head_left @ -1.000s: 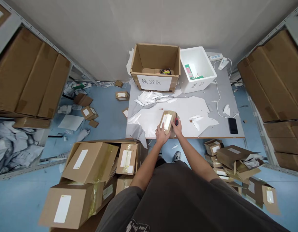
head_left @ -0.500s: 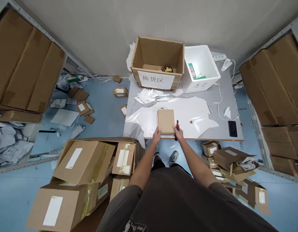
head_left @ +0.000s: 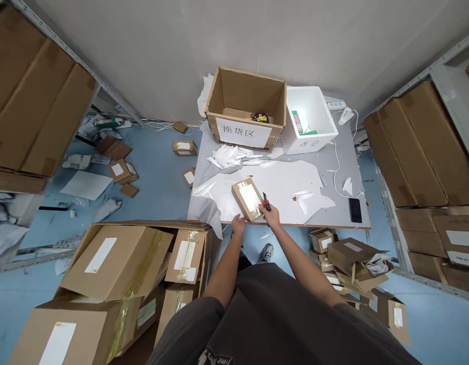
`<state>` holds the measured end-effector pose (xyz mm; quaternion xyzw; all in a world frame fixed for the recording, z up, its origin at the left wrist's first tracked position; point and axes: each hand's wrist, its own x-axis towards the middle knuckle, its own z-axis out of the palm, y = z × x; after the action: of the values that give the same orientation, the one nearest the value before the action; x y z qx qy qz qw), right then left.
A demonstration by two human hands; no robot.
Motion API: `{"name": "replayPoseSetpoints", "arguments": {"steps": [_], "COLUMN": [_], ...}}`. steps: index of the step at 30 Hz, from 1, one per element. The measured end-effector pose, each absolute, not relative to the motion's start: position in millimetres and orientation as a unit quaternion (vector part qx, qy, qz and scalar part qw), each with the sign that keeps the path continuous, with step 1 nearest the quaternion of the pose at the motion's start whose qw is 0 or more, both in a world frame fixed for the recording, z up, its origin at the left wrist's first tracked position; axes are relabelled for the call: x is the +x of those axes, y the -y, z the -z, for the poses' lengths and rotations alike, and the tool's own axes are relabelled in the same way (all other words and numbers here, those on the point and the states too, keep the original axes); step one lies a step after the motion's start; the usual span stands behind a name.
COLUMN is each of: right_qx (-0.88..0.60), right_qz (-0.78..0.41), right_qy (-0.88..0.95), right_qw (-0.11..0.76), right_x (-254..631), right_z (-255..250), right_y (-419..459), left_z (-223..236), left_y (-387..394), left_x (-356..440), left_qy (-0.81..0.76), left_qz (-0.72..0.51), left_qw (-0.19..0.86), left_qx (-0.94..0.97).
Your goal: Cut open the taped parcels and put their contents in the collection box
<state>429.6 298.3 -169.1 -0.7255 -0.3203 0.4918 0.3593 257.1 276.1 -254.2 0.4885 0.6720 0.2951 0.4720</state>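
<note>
A small brown cardboard box point(head_left: 242, 195) sits turned at an angle at the table's front edge, a white label and clear tape on its upper face. My left hand point(head_left: 238, 223) is at its near left corner, fingers curled against it, the grip partly hidden. In my right hand point(head_left: 271, 216) is a red and black utility knife point(head_left: 266, 203), its tip pointing away from me. The fingers of that hand also touch the box's right side.
White paper point(head_left: 283, 177) covers part of the table, with a heap of paper scraps point(head_left: 230, 156) behind. At the back stand a large carton point(head_left: 244, 132) and a white foam box point(head_left: 310, 144). A phone point(head_left: 355, 210) lies right. Stacked cartons point(head_left: 105, 263) crowd my left.
The box has been turned over and rotated: its plain face was up before, now the labelled one shows. Both hands moved with it, the knife staying in my right hand. The camera view shifted slightly.
</note>
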Motion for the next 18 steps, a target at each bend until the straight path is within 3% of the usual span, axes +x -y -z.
{"name": "replayPoseSetpoints", "arguments": {"steps": [3,6,12,18], "right_qx": [-0.750,-0.759,-0.760,-0.653], "right_qz": [-0.450,-0.406,-0.414,-0.404], "right_qy": [0.371,0.445,0.492,0.640], "right_qw": [0.312,0.246,0.094,-0.007], "right_x": [428.4,430.5,421.3,391.4], "right_z": [170.7,166.1,136.9,108.5], "right_y": [-302.4,-312.2,-359.2,-408.5], "left_z": [236.1,207.5,167.7,167.3], "left_y": [-293.2,-332.1,-394.4,-386.5], "left_x": [240.2,224.2,202.3,195.1], "left_qy": [-0.734,-0.686,-0.595,-0.603], "left_qz": [-0.287,-0.243,0.008,0.039], "left_qw": [0.387,0.267,0.275,0.276], "left_qx": [0.478,0.632,0.756,0.747]}}
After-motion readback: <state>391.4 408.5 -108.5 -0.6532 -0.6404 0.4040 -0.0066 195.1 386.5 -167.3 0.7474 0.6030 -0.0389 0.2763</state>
